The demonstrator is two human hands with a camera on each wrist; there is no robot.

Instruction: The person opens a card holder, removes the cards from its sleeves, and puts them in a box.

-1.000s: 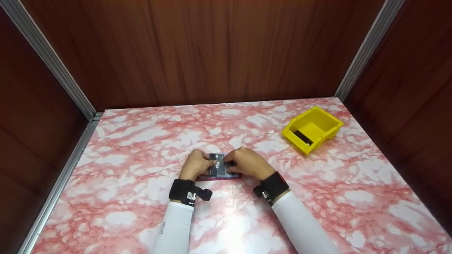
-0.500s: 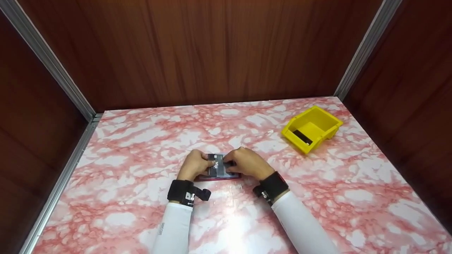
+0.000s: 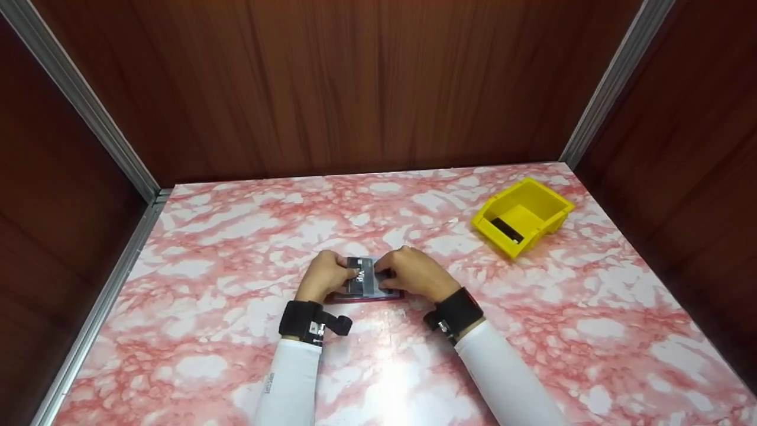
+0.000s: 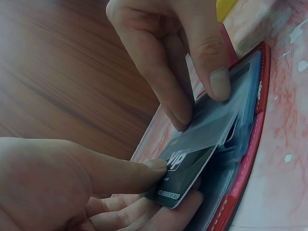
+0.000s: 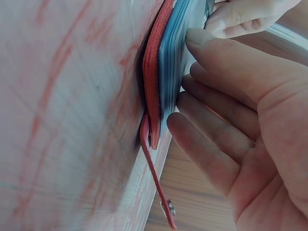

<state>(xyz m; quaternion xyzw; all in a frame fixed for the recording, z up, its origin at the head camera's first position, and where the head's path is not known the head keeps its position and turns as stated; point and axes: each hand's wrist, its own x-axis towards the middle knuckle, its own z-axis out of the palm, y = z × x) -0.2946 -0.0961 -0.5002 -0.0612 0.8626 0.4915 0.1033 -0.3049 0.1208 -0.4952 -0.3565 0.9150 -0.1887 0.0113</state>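
Note:
A red card holder (image 3: pixel 369 300) lies on the table, opened out to a stack of clear plastic sleeves (image 5: pixel 168 72). A black card (image 4: pixel 180 171) printed "Vip" sits partly inside the top sleeve, its left part outside and slightly raised. My left hand (image 3: pixel 322 275) pinches that outer end, thumb on the face and fingers beneath. From the other side my right hand (image 3: pixel 417 273) holds the sleeve, with its thumb (image 4: pixel 220 86) and a finger on the clear plastic. In the right wrist view, the other fingers lie along the sleeve edges.
A yellow bin (image 3: pixel 523 216) stands at the back right, with a black strip on its inside near the front lip. A red strap (image 5: pixel 156 178) with a metal snap sticks out from the card holder. Wood-grain panels (image 3: pixel 378 89) surround the marbled table (image 3: pixel 236 236).
The card has slid slightly left, with my left hand moving along with it. My right hand has stayed in place.

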